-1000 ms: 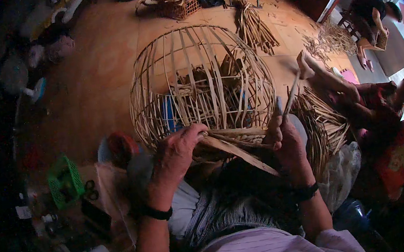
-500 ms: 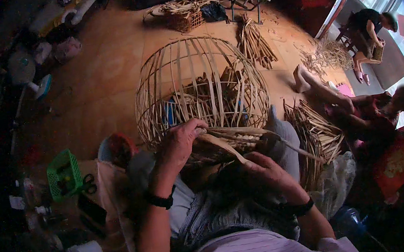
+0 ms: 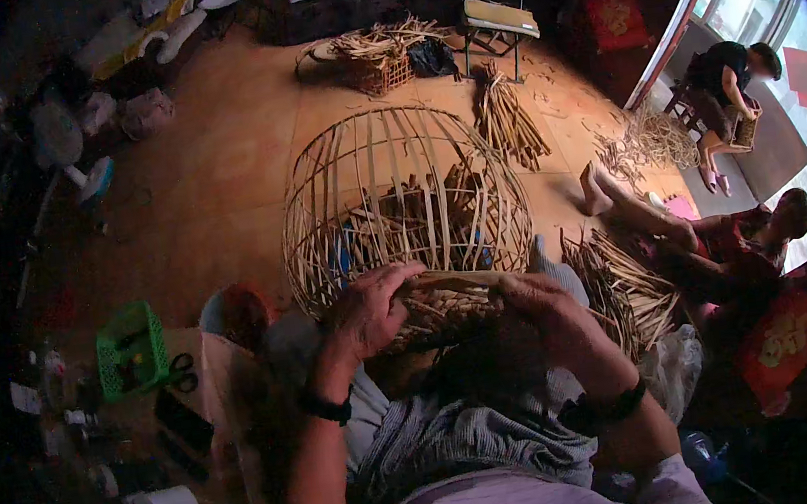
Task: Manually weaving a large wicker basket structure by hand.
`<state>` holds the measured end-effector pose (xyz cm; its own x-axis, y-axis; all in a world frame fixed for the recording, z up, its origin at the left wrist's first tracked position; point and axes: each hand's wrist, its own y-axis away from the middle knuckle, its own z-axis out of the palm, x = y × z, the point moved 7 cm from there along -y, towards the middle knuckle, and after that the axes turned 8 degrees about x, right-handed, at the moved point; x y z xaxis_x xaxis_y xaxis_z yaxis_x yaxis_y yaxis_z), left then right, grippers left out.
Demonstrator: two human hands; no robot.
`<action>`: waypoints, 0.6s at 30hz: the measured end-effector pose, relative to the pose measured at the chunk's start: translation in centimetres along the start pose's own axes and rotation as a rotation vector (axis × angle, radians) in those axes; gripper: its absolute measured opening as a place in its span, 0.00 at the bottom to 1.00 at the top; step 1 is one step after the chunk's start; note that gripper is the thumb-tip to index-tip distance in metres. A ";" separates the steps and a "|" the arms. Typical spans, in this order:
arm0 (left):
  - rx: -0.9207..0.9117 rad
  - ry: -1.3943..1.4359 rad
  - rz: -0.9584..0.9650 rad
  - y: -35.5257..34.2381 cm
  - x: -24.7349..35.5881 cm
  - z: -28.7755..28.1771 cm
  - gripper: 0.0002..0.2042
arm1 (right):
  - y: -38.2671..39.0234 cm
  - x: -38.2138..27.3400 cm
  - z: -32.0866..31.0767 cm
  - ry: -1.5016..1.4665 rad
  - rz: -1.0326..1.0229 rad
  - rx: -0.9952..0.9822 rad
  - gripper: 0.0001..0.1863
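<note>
Presently, pale strip spans woven basketwork, centre of frame.
Right hand pinches its right end; left hand curls at its left, closure unclear. Risk: strip may split if bent too sharply.

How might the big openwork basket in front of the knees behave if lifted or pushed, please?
The openwork basket is probably light for its size, since its wall is mostly gaps. It would likely flex under pressure, as its framework is slender and bent. Its rounded outline suggests it might rock or roll when pushed.
</note>
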<state>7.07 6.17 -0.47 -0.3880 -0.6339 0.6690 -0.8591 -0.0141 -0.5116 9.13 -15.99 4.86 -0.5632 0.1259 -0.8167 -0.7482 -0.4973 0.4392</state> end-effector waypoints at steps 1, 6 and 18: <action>0.037 -0.020 0.056 0.3 0.5 0.0 0.13 | -0.2 -1.0 0.9 0.006 0.002 -0.041 0.20; 0.161 -0.060 -0.120 0.8 0.2 0.6 0.13 | -1.5 -4.7 -0.1 0.001 -0.231 -0.124 0.28; 0.370 0.002 -0.161 3.6 -6.2 3.5 0.12 | -9.8 0.5 2.2 0.543 -0.562 0.026 0.18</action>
<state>7.49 7.36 -8.34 -0.2596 -0.5996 0.7571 -0.7308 -0.3905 -0.5598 15.36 -9.16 0.96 0.1478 -0.0879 -0.9851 -0.8820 -0.4623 -0.0911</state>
